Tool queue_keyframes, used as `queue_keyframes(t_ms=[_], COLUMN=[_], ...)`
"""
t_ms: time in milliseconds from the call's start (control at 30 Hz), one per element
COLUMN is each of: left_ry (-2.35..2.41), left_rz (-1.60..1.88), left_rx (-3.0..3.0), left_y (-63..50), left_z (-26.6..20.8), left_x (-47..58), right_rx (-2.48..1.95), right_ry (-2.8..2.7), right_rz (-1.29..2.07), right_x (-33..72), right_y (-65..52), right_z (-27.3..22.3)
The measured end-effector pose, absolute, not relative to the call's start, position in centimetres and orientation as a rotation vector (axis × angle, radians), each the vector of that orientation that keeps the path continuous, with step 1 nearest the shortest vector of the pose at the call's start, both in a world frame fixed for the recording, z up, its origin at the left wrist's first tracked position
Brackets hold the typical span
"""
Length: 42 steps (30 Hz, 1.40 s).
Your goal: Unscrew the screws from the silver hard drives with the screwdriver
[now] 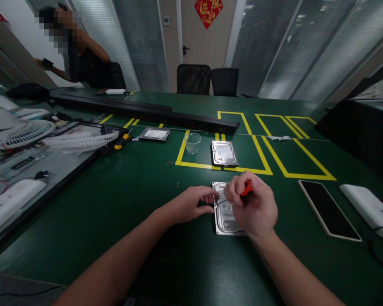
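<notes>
A silver hard drive [225,223] with a pale label lies flat on the green table in front of me. My right hand [255,206] is closed around the orange handle of a screwdriver [248,188], above the drive's right side. The thin shaft points left, towards the drive's left edge. My left hand [196,204] is at that edge, fingers curled and thumb below them, close around the screwdriver's tip. Whatever its fingertips hold is too small to make out. Tiny screws [178,185] lie on the table left of the drive. Part of the drive is hidden under my right hand.
Beyond are a second hard drive [224,153], a clear plastic cup [192,143] and a third drive [155,134]. A yellow-black screwdriver [121,142] and fan parts [79,141] lie left; a phone [329,210] and white power bank [370,208] right. Someone [89,63] is behind the table.
</notes>
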State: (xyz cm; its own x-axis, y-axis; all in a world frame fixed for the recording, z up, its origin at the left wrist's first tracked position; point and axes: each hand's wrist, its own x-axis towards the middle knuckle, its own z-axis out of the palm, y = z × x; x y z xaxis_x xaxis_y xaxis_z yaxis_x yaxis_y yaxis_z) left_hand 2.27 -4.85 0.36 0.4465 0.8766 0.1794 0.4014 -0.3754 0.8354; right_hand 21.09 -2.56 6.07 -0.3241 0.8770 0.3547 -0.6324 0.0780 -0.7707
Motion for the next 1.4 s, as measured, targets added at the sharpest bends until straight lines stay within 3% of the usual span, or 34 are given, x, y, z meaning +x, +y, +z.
queue_keyframes(t_ms=[1400], left_ry=[1.103], left_rz=[0.82], left_rx=[1.996], left_y=[-4.79], left_z=[0.61], left_x=[2.43], right_rx=[-0.367], right_ry=[-1.127], right_rz=[1.504], right_x=[21.21], right_y=[-2.97], right_z=[6.55])
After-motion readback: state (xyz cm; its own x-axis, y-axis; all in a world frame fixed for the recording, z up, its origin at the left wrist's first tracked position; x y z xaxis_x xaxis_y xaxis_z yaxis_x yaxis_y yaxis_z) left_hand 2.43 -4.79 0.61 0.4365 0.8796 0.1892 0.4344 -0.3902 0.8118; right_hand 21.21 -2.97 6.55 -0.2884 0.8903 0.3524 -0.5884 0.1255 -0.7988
